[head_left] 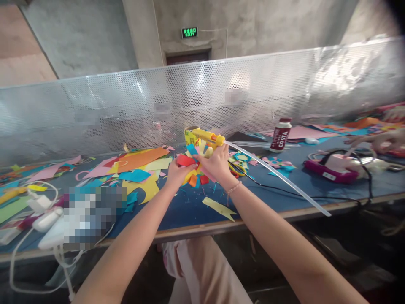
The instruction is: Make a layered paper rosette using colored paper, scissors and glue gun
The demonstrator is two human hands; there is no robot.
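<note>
My right hand [215, 162] is closed round the grip of a yellow glue gun [208, 137], whose nozzle points left; a long clear glue stick [278, 177] trails out of its back toward the lower right. My left hand [176, 172] pinches a small craft piece made of coloured paper bits [189, 165] in red, blue, orange and yellow, held just below the gun's nozzle. Both hands hover over the blue table [190, 207].
Cut paper sheets and scraps [139, 162] lie to the left. White cables and chargers [44, 215] sit at the near left edge. A Costa bottle [280, 134], a pink device [329, 169] with black cord and another person's hands [384, 139] are to the right. A perforated metal screen [126, 105] backs the table.
</note>
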